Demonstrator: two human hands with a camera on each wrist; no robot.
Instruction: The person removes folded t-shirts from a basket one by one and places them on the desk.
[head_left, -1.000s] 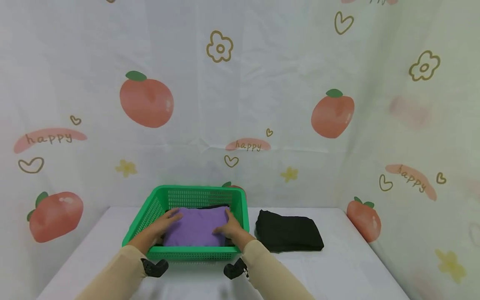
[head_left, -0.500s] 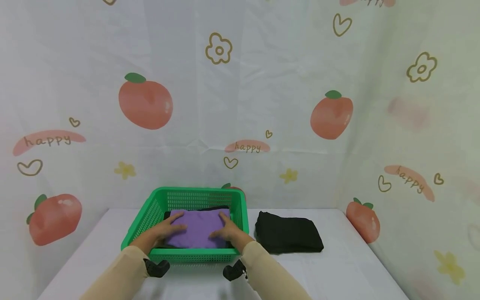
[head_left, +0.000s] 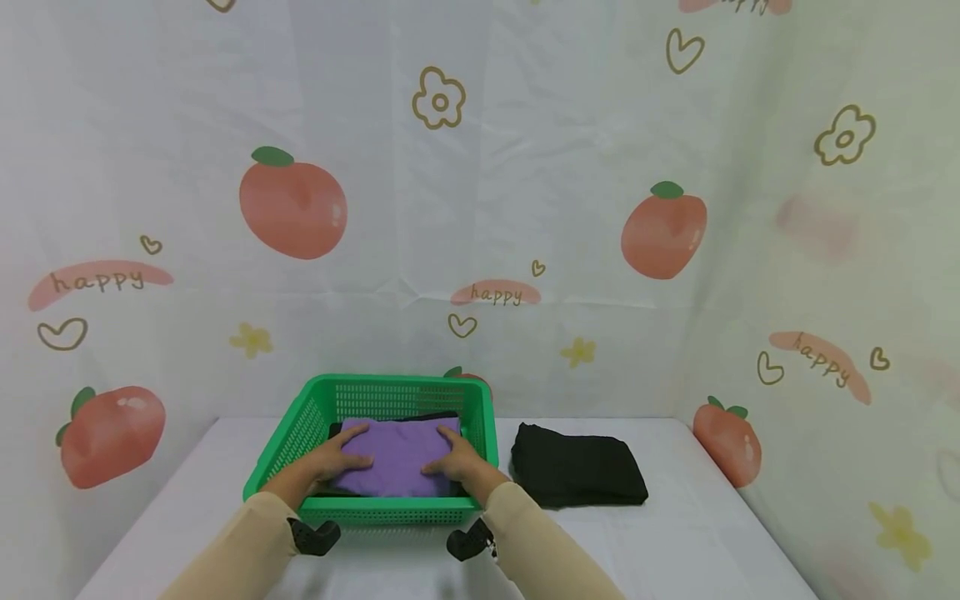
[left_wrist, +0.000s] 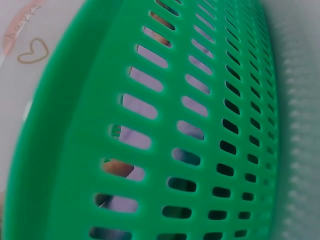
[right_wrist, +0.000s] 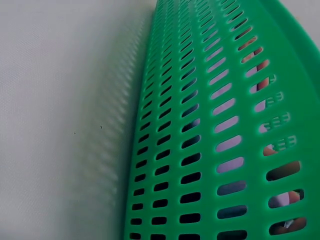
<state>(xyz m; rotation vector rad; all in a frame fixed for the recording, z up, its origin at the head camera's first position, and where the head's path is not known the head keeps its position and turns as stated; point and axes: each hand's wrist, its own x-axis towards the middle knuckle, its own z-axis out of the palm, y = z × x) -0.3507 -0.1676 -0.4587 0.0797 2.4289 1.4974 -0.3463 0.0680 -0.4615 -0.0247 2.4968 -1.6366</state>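
A folded purple cloth (head_left: 401, 454) lies in the green plastic basket (head_left: 390, 509) in the head view, on top of dark fabric that shows at its back and left edges. My left hand (head_left: 327, 461) rests on the cloth's left side, thumb and fingers spread. Across from it, my right hand (head_left: 463, 463) rests on the right side in the same way. In the left wrist view the slotted basket wall (left_wrist: 75, 150) covers most of the picture, with bits of purple behind it. The right wrist view shows the basket wall (right_wrist: 200, 150) too; both hands are mostly hidden there.
A folded black cloth (head_left: 577, 467) lies on the white table (head_left: 675, 542), just right of the basket. Behind the table hangs a white curtain (head_left: 510, 192) printed with fruit, hearts and flowers. Each wrist wears a black camera mount (head_left: 315, 537).
The purple cloth has sunk slightly into the basket since a second ago, and both hands have spread further over it. Over the last half second, almost nothing has moved.
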